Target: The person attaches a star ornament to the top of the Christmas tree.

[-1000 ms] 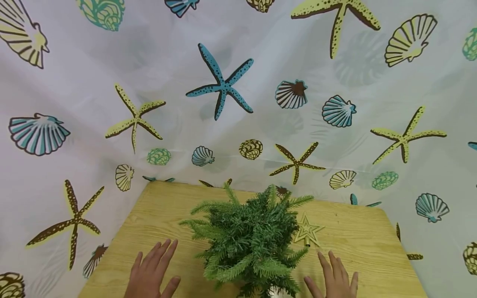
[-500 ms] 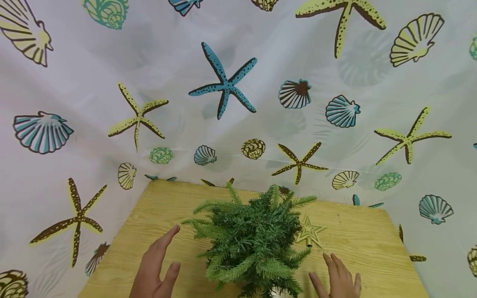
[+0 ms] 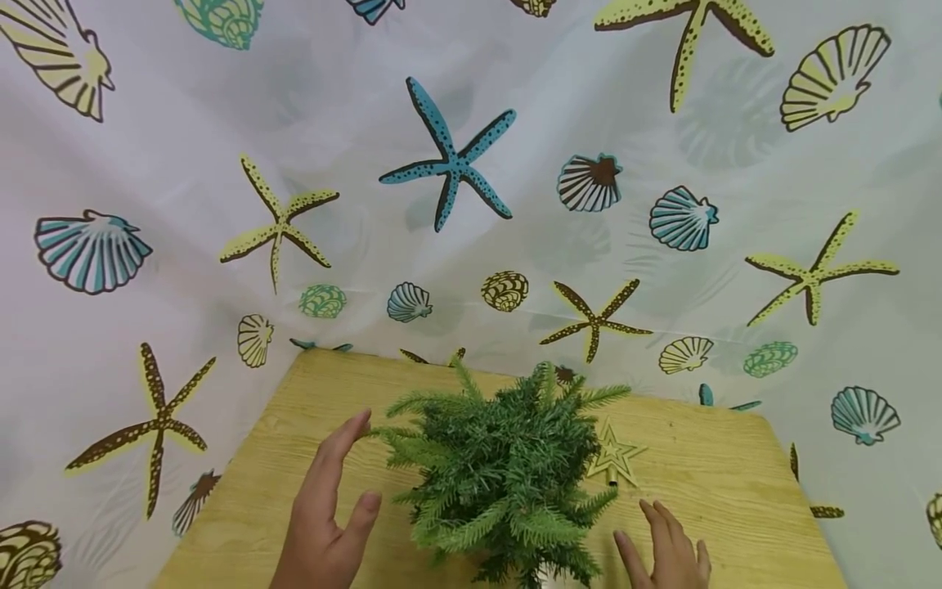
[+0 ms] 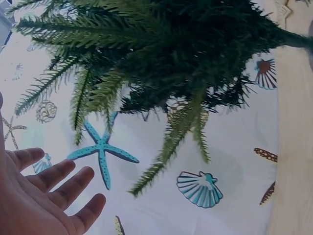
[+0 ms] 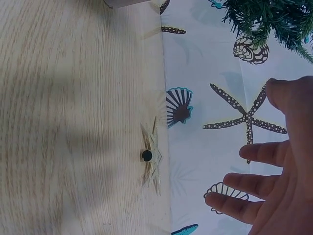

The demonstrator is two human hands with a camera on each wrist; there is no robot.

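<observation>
Small artificial fir tree (image 3: 504,470) stands near the front middle of the wooden table (image 3: 706,483), upright, its base mostly hidden at the near edge of the head view. Left hand (image 3: 327,511) raised on edge just left of the branches, fingers straight and spread, holding nothing; fingertips close to the outer needles, contact not clear. Right hand (image 3: 666,552) low at the tree's right, fingers relaxed and spread over the table, also holding nothing. Gold star topper (image 3: 612,460) lies flat on the table just right of the tree, beyond the right hand, its socket end facing the near side. Seashell-print curtain (image 3: 471,164) hangs behind and around the table. Judged risk: the tree looks top-heavy and light, so a sideways push from the left hand on the branches could tip it toward the star or slide it off the near edge; the right hand could knock the star away.
</observation>
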